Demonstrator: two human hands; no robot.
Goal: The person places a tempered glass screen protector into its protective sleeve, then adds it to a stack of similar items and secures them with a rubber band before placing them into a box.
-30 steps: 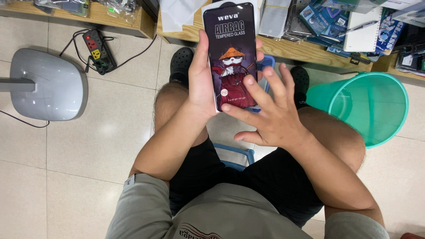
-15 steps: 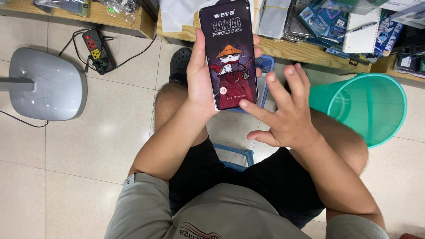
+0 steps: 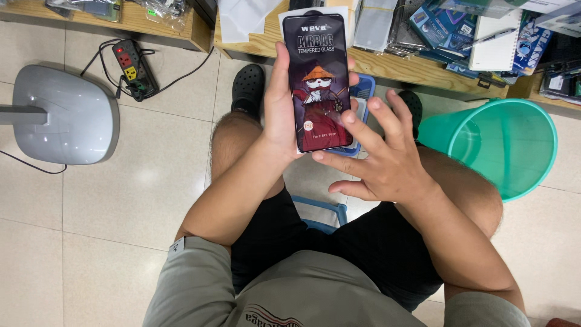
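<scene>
Upright in the left hand (image 3: 279, 115) stands a flat black package (image 3: 318, 82), tall and narrow with rounded corners; its front carries pale lettering at the top, a cartoon figure in an orange cone hat and red robe at the middle, and a small round red mark near the bottom. The left thumb lies along the package's left edge and fingertips show past its right edge, so the hand clasps it by the sides. The right hand (image 3: 382, 160) sits just below and right of the package, fingers spread, one fingertip resting on the lower right of its front; it grips nothing. Behind the package a low wooden shelf (image 3: 387, 63) runs across, and on it, right of the package, lie blue packets (image 3: 440, 19), a white notebook (image 3: 495, 42) with a pen, and a grey sleeve (image 3: 374, 24). A white sheet (image 3: 245, 21) lies on the shelf left of the package. Well right of the package stands a green bin (image 3: 505, 145). Far left of the package a black power strip (image 3: 130, 66) with red and yellow switches lies on the tiled floor, beside a grey fan base (image 3: 57, 115). Black clogs (image 3: 249, 88) show just beside the package's lower part.
</scene>
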